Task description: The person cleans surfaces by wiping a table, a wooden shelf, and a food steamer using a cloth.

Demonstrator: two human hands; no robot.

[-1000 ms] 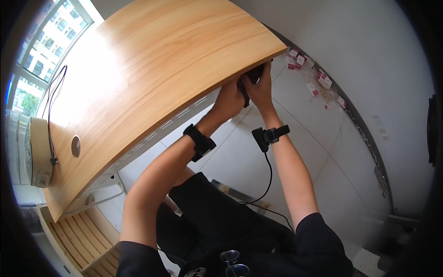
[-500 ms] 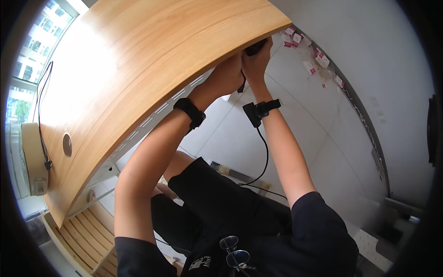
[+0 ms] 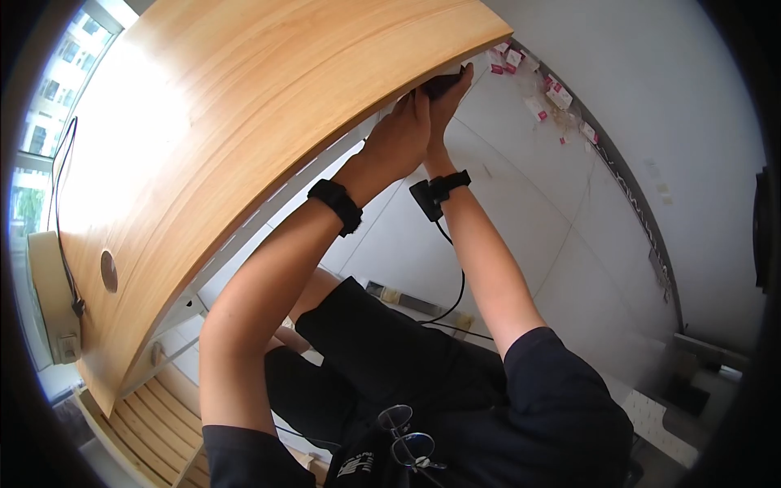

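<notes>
Just under the near edge of the wooden desk point(image 3: 325, 89), my two hands are close together. My right hand point(image 3: 447, 106) is closed around a black object point(image 3: 442, 84), its fingers curled up along the far side. The object's kind cannot be made out, as the desk edge and my hands cover part of it. My left hand point(image 3: 399, 137) is beside it, fingers bent up towards the same object. Its fingertips are partly hidden, so what they pinch does not show. Black bands circle both wrists, and a cable point(image 3: 463, 281) runs down from the module point(image 3: 425, 199) on the right one.
Small pink-and-white boxes point(image 3: 559, 96) lie on the floor along the wall. A black cord point(image 3: 67, 203) and a beige box-like unit point(image 3: 55, 297) are by the window. The desk has a round cable hole point(image 3: 109, 271). A slatted wooden piece point(image 3: 154, 419) stands lower left.
Both hands have shifted slightly left, and my left hand has turned with its fingers up towards the black object. A dark strip hanging below my left hand earlier no longer shows.
</notes>
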